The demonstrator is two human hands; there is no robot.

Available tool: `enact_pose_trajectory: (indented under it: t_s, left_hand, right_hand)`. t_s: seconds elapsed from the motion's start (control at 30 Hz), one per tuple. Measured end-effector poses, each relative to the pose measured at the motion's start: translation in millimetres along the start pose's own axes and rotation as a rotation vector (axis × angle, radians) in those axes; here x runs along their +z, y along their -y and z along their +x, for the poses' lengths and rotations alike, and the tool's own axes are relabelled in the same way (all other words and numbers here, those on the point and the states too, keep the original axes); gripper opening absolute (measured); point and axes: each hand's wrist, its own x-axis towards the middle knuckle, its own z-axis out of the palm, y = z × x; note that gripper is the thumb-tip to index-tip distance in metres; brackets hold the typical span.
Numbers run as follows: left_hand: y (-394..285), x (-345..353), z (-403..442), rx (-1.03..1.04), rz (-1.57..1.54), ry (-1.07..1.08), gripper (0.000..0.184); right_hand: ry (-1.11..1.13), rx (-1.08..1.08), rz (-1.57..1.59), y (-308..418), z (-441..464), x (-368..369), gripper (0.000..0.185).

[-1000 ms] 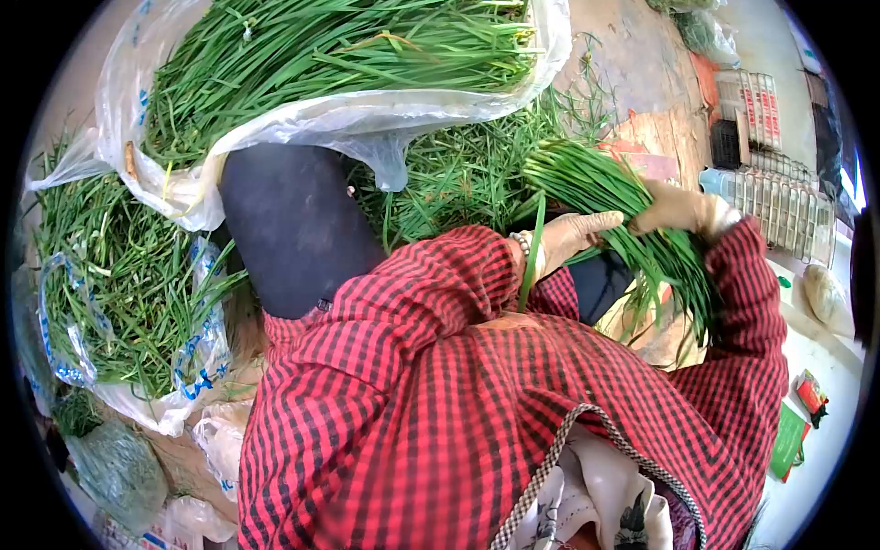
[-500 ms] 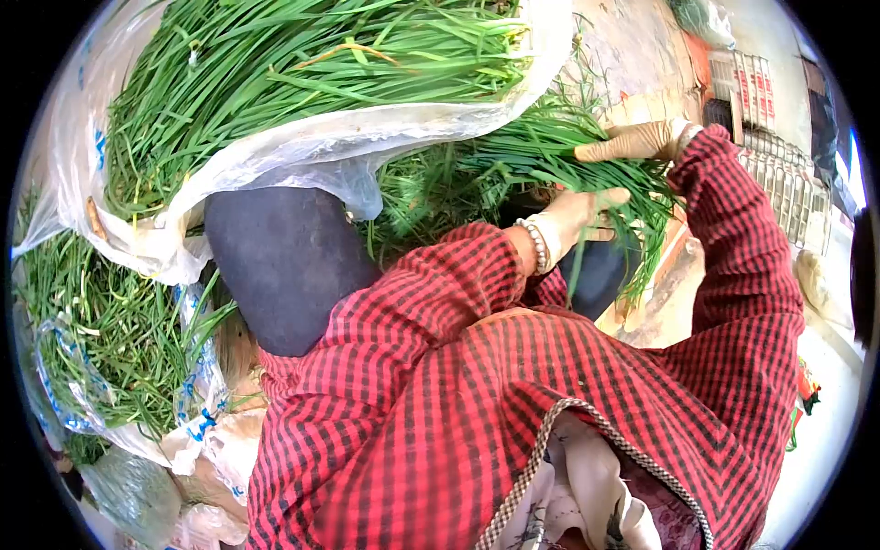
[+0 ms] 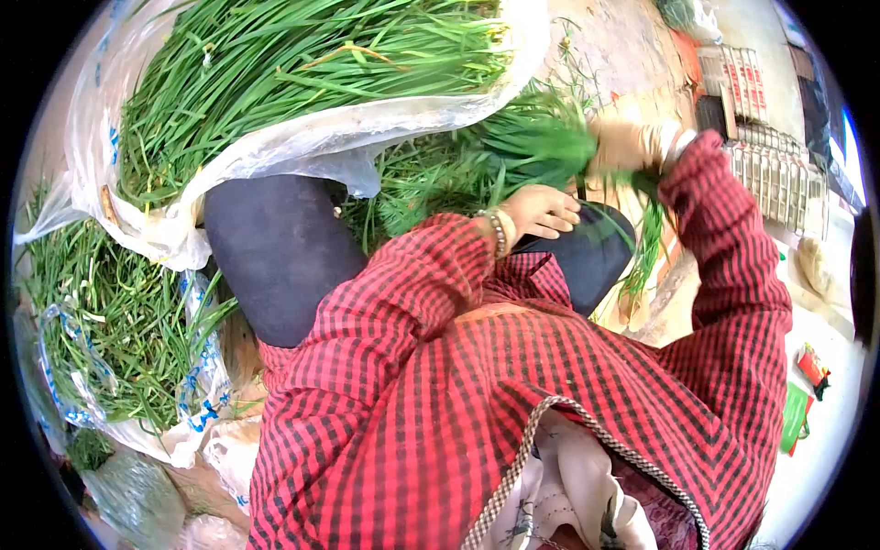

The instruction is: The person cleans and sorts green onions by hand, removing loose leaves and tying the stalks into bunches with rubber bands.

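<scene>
A bundle of long green leaves (image 3: pixel 541 147), blurred by motion, lies between my right hand and the loose greens (image 3: pixel 422 179). My right hand (image 3: pixel 632 142), in a tan glove, is at the bundle's right end, its fingers smeared. My left hand (image 3: pixel 543 211) rests by my knee, just below the bundle, fingers curled close together; whatever they hold, if anything, is hidden. More leaves (image 3: pixel 649 247) hang below my right hand. Neatly laid leaves (image 3: pixel 312 64) fill the open plastic bag (image 3: pixel 367 119) above my other knee.
Tangled greens (image 3: pixel 119 321) fill a blue-printed plastic bag (image 3: pixel 188 440) at the left. A knotted bag of greens (image 3: pixel 137 500) sits at the lower left. Wire crates (image 3: pixel 775 183) stand at the right, with a pale sack (image 3: pixel 816 266) and a green packet (image 3: pixel 794 417) below them.
The bundle has swung up and left, away from my knee. My left hand has moved left and come off the leaves. My right hand first rose and is now blurred at the bundle's end.
</scene>
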Motion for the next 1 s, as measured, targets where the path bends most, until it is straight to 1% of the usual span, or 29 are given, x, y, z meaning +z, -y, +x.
enact_pose_trajectory:
  t_s: [0.03,0.07,0.1,0.13,0.17,0.2,0.23,0.27,0.3,0.33,0.37,0.4,0.43,0.5,0.53,0.57,0.63,0.67,0.7,0.73,0.77,0.8,0.83,0.87,0.9,0.93,1.0]
  left_hand:
    - [4,0,-2,0.012,0.020,-0.040,0.037]
    - [0,7,-3,-0.042,0.015,-0.078,0.042]
    - [2,2,-5,-0.006,-0.004,0.002,0.046]
    - [-1,5,-11,0.020,-0.017,0.044,0.048]
    - [-2,8,-16,0.037,-0.029,0.086,0.049]
    - [-2,7,-18,0.029,-0.021,0.083,0.049]
    - [-4,5,-17,0.055,-0.136,0.147,0.053]
    - [-3,9,-18,0.071,-0.262,0.214,0.057]
    - [-3,12,-17,0.089,-0.246,0.207,0.066]
    - [-8,18,-19,0.104,-0.321,0.167,0.070]
    - [-11,23,-22,0.115,-0.393,0.121,0.074]
    - [-11,16,-19,0.152,-0.465,0.194,0.083]
    - [-15,13,-19,0.199,-0.488,0.231,0.087]
    - [-21,21,-24,0.226,-0.463,0.125,0.086]
    - [-19,23,-20,0.274,-0.547,0.149,0.078]
    - [-13,27,-15,0.283,-0.722,0.130,0.059]
    - [-5,36,-23,0.257,-0.420,-0.240,0.041]
    - [-3,38,-27,0.204,-0.392,-0.315,0.029]
    - [-3,41,-32,0.069,-0.362,-0.464,0.029]
    - [-2,36,-32,0.046,-0.337,-0.519,0.027]
    - [-4,32,-32,0.026,-0.311,-0.576,0.026]
    - [-8,29,-35,-0.017,-0.304,-0.492,0.024]
    - [-16,56,-54,0.042,-0.230,-0.375,0.026]
    - [-19,72,-60,0.032,-0.195,-0.357,0.026]
    - [-19,82,-64,0.021,-0.160,-0.338,0.027]
    - [-20,85,-70,0.031,-0.081,-0.280,0.028]
    - [-12,98,-86,0.241,0.373,-0.311,0.036]
  right_hand:
    - [-0.095,0.104,0.102,-29,11,-8,0.040]
    - [-0.193,0.218,0.177,-25,7,-25,0.042]
    - [-0.203,0.210,0.166,-19,1,-35,0.042]
    - [-0.080,0.018,0.069,-8,-12,-33,0.041]
    - [0.040,-0.060,0.085,1,-23,-32,0.040]
    - [0.162,-0.135,0.110,10,-34,-31,0.038]
    - [0.148,-0.131,0.115,-2,-31,-32,0.038]
    - [-0.149,0.017,0.256,-18,-29,-30,0.032]
    - [-0.452,0.162,0.382,-34,-28,-28,0.027]
    - [-0.369,0.248,0.407,-20,-39,-28,0.028]
    - [-0.273,0.190,0.360,-11,-44,-19,0.030]
    - [-0.229,0.152,0.238,0,-51,-5,0.031]
    - [-0.187,0.118,0.114,23,-63,7,0.031]
    - [-0.553,-0.036,-0.014,28,-60,64,0.044]
    - [-0.599,-0.003,0.054,52,-59,96,0.052]
    - [-0.662,0.030,0.140,78,-61,128,0.059]
    - [-0.703,0.045,0.231,95,-57,167,0.068]
    - [-0.681,0.047,0.395,101,-65,172,0.068]
    - [-0.656,0.049,0.559,105,-74,177,0.067]
    - [-0.850,-0.168,0.717,98,-75,194,0.064]
    - [-0.750,-0.229,1.013,85,-71,204,0.056]
    - [-0.737,-0.234,1.415,72,-70,212,0.049]
    - [-0.696,-0.244,1.818,64,-70,216,0.042]
    - [-0.566,-0.256,2.065,64,-79,211,0.039]
    - [-0.586,-0.278,2.081,63,-72,216,0.039]
    - [-0.553,-0.448,2.125,64,-55,222,0.038]
    - [-0.621,-0.678,2.052,74,-52,202,0.042]
